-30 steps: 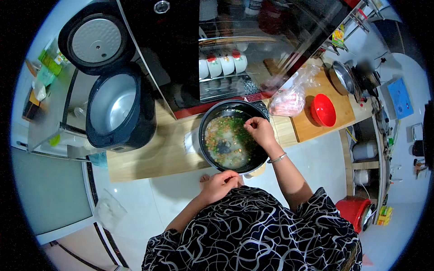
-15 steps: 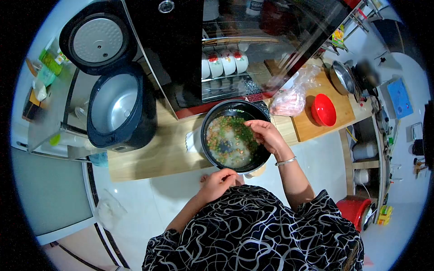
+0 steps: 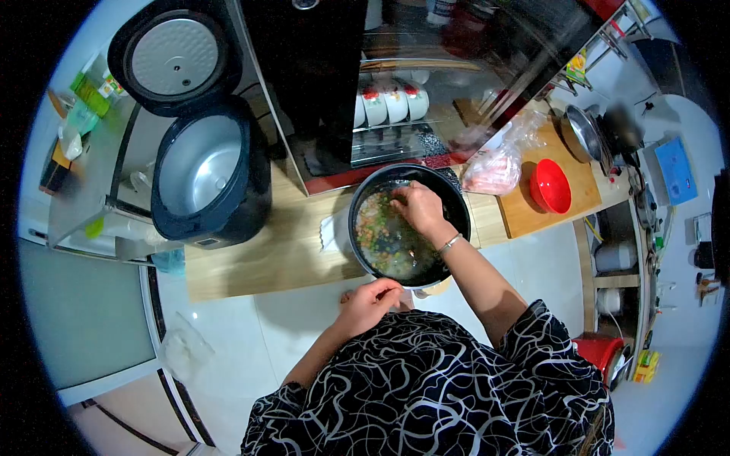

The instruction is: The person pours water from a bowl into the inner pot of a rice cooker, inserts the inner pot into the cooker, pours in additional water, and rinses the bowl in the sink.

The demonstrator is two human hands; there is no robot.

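A dark inner pot (image 3: pixel 356 220) stands at the counter's front edge. Inside it, cloudy water covers a mix of pale grains and small green and orange pieces (image 3: pixel 384 243). My right hand (image 3: pixel 418 207), with a bracelet at the wrist, reaches down into the pot from the right. Its fingers are curled, and the tips dip among the green pieces, so what they hold is hidden. At the pot's near rim my left hand (image 3: pixel 371 302) is closed, thumb and fingers pinched on the edge.
An open rice cooker (image 3: pixel 217 171) with its lid raised stands at left. Behind the pot is a glass-fronted cabinet (image 3: pixel 319 182) holding bowls. To the right lie a plastic bag of pinkish contents (image 3: pixel 493 171) and a cutting board (image 3: pixel 525 216) with a red bowl (image 3: pixel 550 187).
My right hand has moved from the pot's right side inward and down into the mix. My left hand stays at the near rim. The whole view has shifted slightly.
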